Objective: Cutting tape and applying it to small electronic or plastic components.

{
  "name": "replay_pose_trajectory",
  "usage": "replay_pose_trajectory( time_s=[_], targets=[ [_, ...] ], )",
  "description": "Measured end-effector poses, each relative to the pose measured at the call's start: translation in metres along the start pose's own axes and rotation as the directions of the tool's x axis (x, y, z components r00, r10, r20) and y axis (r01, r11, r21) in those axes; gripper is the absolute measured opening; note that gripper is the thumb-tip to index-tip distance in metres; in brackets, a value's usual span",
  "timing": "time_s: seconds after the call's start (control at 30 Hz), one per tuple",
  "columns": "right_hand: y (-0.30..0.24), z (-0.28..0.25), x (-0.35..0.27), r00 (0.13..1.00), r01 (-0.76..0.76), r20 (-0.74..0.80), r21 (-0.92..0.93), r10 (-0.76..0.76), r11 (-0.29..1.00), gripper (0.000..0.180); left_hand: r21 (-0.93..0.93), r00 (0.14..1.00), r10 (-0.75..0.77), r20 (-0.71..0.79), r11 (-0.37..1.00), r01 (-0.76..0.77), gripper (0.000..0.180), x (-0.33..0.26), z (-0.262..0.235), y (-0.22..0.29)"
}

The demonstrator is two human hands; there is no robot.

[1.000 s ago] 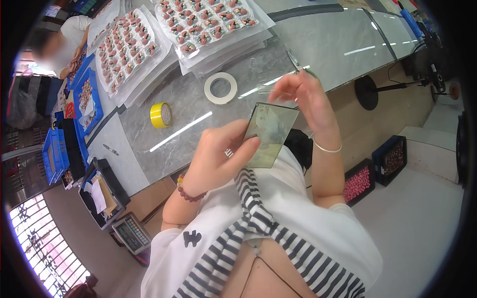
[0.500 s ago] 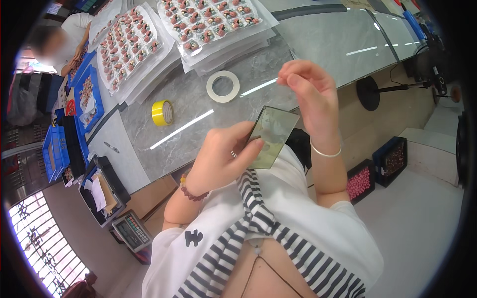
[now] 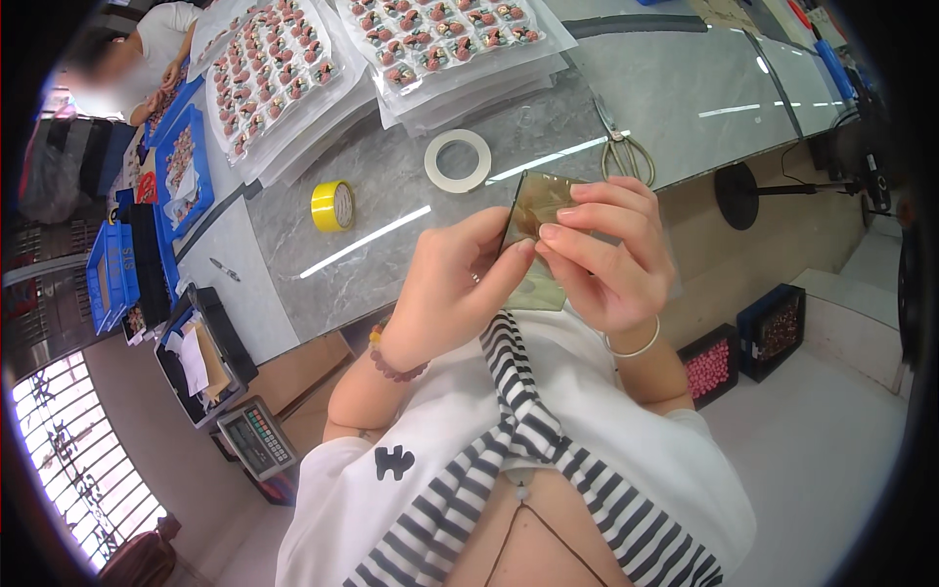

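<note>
In front of my chest is a thin rectangular, see-through greenish sheet point(image 3: 537, 195) with a dark left edge. I cannot tell whether it is one sheet or a stack of clear plastic bags. My left hand point(image 3: 445, 279) grips its left side, thumb on top and fingers behind. From the right, my right hand point(image 3: 616, 259) is closed at the sheet, fingertips on its upper face and thumb near my left thumb. A faint clear edge shows beyond the right hand. Scissors point(image 3: 626, 161) lie on the table just past that hand.
On the grey table point(image 3: 391, 264) lie a white tape roll point(image 3: 458, 188), a yellow tape roll point(image 3: 333, 206) and a pen point(image 3: 225, 269). Stacked trays point(image 3: 440, 59) of small reddish pieces stand behind. A blue bin point(image 3: 181, 171) is at left, near another person's hands point(image 3: 156, 101).
My right hand has come down and left from above the sheet onto it, uncovering the scissors. The sheet has tilted and looks browner at its upper part. My left hand keeps its hold.
</note>
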State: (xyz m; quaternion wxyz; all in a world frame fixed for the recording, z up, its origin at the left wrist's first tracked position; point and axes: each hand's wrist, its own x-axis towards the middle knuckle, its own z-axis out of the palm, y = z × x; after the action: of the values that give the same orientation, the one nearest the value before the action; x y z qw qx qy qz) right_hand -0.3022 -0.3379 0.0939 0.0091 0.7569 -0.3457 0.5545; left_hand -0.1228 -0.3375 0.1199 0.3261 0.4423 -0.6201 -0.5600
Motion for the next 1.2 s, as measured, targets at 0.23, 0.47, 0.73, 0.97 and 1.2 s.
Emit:
replay_pose_trajectory(
  time_s=[0.23,0.47,0.73,0.97,1.2],
  targets=[
    [-0.007,0.001,-0.001,0.999,-0.027,0.027,-0.068,0.029,0.997,0.027,0.048,0.999,0.033,-0.004,0.998,-0.033,0.016,-0.001,-0.001,0.000],
    [-0.007,-0.001,0.003,0.998,-0.064,-0.031,-0.056,0.062,0.996,0.023,0.070,0.998,0.062,-0.007,0.996,-0.061,0.017,-0.001,0.002,-0.005],
    [0.010,-0.005,0.024,0.878,-0.395,-0.183,0.246,0.443,0.885,0.012,0.185,0.994,0.111,0.015,0.976,-0.111,0.016,-0.003,0.007,-0.005],
    [0.000,-0.005,0.027,0.848,-0.447,-0.165,0.292,0.504,0.846,0.011,0.217,0.992,0.129,0.000,0.968,-0.126,0.016,-0.002,0.006,-0.005],
    [-0.004,-0.014,0.018,0.996,-0.064,-0.056,0.034,0.066,0.997,0.018,0.153,0.993,0.118,-0.010,0.981,-0.115,0.017,-0.001,0.005,-0.004]
  ],
)
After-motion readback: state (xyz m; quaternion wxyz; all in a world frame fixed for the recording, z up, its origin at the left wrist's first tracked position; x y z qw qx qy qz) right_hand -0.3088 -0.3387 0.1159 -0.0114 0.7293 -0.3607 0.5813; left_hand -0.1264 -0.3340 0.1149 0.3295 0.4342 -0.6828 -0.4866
